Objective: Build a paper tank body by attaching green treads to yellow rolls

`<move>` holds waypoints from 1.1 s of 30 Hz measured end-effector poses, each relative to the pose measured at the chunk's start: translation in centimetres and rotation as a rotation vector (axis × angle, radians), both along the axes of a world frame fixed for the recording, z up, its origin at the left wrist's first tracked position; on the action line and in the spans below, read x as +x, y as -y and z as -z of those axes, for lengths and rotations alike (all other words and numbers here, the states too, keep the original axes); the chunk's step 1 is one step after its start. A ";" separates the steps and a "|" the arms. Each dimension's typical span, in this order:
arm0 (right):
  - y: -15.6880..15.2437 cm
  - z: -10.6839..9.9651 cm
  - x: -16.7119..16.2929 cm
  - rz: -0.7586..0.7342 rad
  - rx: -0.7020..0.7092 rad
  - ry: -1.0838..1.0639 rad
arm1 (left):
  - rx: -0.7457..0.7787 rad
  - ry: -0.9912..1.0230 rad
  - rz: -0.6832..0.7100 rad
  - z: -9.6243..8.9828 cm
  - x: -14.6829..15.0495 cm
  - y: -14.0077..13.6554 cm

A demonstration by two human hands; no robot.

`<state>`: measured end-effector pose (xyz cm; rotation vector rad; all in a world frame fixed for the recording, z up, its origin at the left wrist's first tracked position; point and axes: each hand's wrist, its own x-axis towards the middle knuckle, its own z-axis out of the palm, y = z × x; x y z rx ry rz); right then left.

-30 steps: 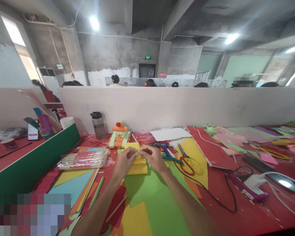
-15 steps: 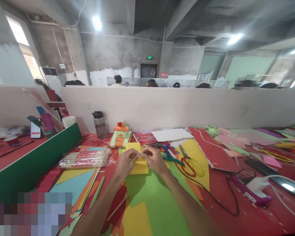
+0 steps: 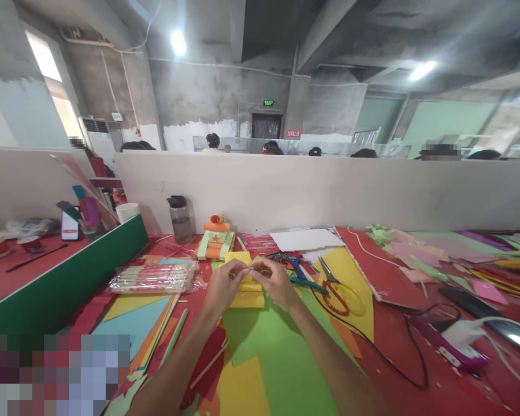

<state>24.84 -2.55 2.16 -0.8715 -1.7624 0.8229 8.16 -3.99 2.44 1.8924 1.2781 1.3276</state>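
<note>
Green scrap (image 3: 251, 267) sits pinched in the grip of left hand (image 3: 222, 284) and right hand (image 3: 277, 283); yellow paper (image 3: 248, 300) lies below.

Left hand (image 3: 225, 283) and right hand (image 3: 275, 282) meet over a folded yellow paper piece (image 3: 248, 300); fingertips pinch a small green piece (image 3: 250, 267). Yellow piece sits at far end of a green sheet (image 3: 271, 344). Far side: orange and pale-green paper model (image 3: 215, 245); dark-lidded bottle (image 3: 181, 221) to its left, near a white partition (image 3: 286, 188). Left: clear-wrapped stick bundle (image 3: 153, 278). Right: open scissors (image 3: 328, 271) on a yellow sheet (image 3: 359, 289); purple power strip (image 3: 450, 344) farther right, nearer.
</note>
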 end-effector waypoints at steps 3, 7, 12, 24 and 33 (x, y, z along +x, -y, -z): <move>0.0 0.0 -0.1 0.016 0.009 -0.006 | 0.002 -0.003 0.015 0.0 -0.1 0.0; -0.3 0.3 -0.1 0.028 0.012 -0.030 | -0.002 -0.022 0.058 -0.3 -0.2 0.1; -0.6 0.2 0.2 0.003 -0.054 -0.082 | -0.045 0.038 0.132 -0.3 0.1 0.3; 0.2 0.2 -0.6 -0.036 -0.103 -0.061 | 0.100 -0.328 0.020 -0.8 -2.4 -0.6; 0.8 0.0 -1.3 -0.044 -0.114 -0.169 | 0.126 -0.386 0.091 -1.7 -2.4 0.1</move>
